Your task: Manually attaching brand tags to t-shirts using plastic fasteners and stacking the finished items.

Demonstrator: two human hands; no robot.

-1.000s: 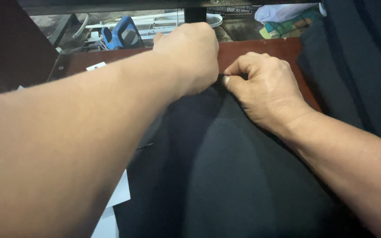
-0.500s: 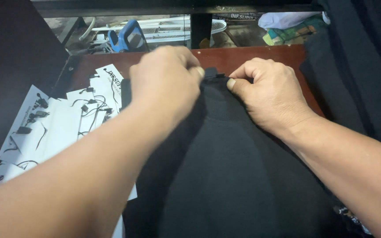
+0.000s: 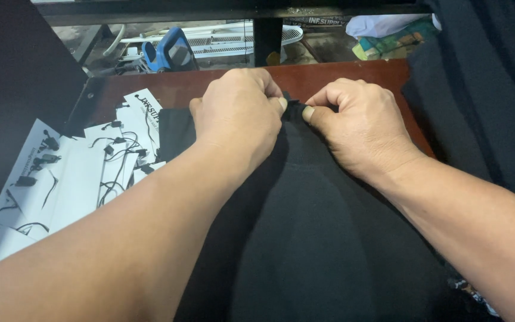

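Pinching black garment (image 3: 305, 238), both hands (image 3: 239, 119)

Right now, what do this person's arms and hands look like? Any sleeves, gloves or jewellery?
Both forearms are bare as far as the picture shows, with no sleeve in view. The left hand and the right hand wear no gloves, and no ring, watch or bracelet can be seen. The fingernails that show are short and unpainted.

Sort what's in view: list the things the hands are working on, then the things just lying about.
In hand:
left hand
right hand
black garment, pinched at its top edge

Lying about:
white hang tags with black cords
blue object
dark fabric at right
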